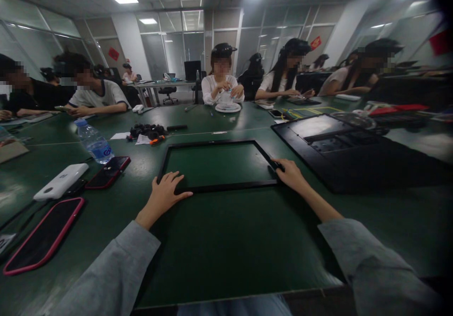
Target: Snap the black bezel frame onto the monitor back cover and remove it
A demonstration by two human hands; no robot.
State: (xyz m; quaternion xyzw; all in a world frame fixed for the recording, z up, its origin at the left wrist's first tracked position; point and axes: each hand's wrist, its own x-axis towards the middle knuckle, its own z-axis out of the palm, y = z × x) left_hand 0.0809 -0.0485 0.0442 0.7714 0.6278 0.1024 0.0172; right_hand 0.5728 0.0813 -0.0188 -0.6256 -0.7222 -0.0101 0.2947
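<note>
A thin black rectangular frame [219, 186], like a monitor bezel, lies flat on the green table in front of me. My left hand [166, 191] rests on its near left corner, fingers spread and thumb stretched along the near edge. At the frame's right side, my right hand [290, 174] has its fingers curled round a slim black object [276, 166], whose kind I cannot make out. This object lies against the frame's right edge. To the right is a large black panel [318, 151], like a monitor's back cover, with a shiny area at its far side.
Left of the frame stand a water bottle [94, 141], a white power bank [62, 182] and two red-edged phones [44, 236]. Dark parts [146, 132] lie beyond the frame. A person [222, 82] sits opposite behind a white fan part [227, 107]; others sit along the table.
</note>
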